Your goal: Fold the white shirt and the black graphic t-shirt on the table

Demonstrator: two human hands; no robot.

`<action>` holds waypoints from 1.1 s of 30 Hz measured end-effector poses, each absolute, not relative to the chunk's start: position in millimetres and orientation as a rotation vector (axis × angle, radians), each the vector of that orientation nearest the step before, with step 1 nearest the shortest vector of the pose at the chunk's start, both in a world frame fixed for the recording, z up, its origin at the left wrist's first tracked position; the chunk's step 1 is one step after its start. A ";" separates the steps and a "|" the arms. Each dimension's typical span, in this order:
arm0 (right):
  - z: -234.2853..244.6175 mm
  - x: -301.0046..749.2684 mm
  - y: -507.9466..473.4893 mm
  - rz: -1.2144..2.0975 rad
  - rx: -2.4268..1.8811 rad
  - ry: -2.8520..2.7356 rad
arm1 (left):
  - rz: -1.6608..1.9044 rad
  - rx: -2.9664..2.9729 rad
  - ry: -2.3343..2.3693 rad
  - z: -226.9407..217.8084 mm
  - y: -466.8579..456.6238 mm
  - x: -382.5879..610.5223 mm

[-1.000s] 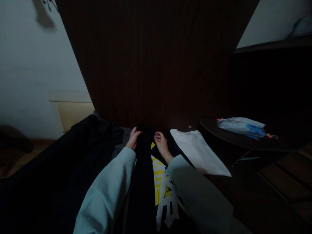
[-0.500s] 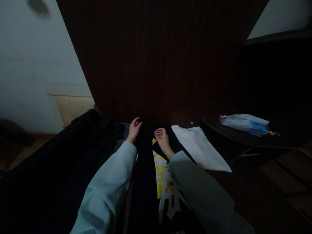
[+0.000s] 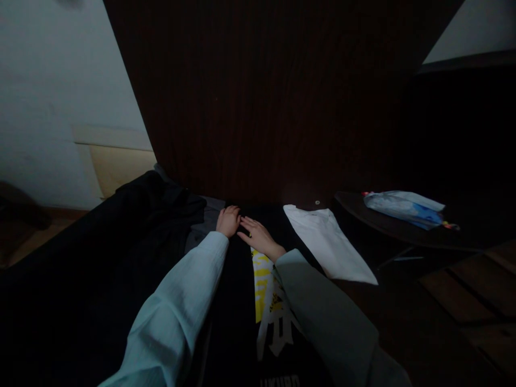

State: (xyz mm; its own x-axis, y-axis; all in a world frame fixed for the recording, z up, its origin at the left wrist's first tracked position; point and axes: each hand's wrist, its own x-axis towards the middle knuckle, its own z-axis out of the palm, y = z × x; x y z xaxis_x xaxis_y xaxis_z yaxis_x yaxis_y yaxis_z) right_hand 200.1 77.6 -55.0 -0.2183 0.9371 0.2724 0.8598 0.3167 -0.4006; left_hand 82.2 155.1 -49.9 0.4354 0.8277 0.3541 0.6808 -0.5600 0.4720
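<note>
Below me lies a black garment [image 3: 236, 301] with a yellow and white print and pale lettering. My left hand [image 3: 228, 221] rests palm down near its far end, fingers stretched forward. Beside it, my right hand [image 3: 261, 238] lies flat on the same cloth just above the yellow print, fingers extended toward the left hand and close to touching it. Neither hand shows anything held. A folded white cloth [image 3: 328, 242] sits to the right of my right hand. Dark clothes [image 3: 161, 231] and a grey cloth [image 3: 207, 217] are heaped to the left.
A tall dark wooden panel [image 3: 274, 107] rises right behind the cloth. On the right, a dark round-edged surface [image 3: 350, 209] carries a clear and blue plastic package [image 3: 407, 207]. At left is a pale wall [image 3: 72, 80]. Wooden slats [image 3: 459, 295] show at lower right.
My hands have come closer together. The left hand has moved slightly right and down, the right slightly left, and both have flattened onto the black garment. The view has shifted a little.
</note>
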 end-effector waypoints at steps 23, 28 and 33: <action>-61.6 204.4 83.2 0.203 -1.637 -1.801 | 1.246 1.297 1.179 -44.6 177.6 72.2; -66.3 214.5 95.2 0.423 -1.500 -1.192 | 1.205 1.120 0.953 -28.2 171.8 71.4; -60.3 215.8 98.5 0.702 -1.130 -0.894 | 1.117 1.000 0.580 -10.9 163.9 68.1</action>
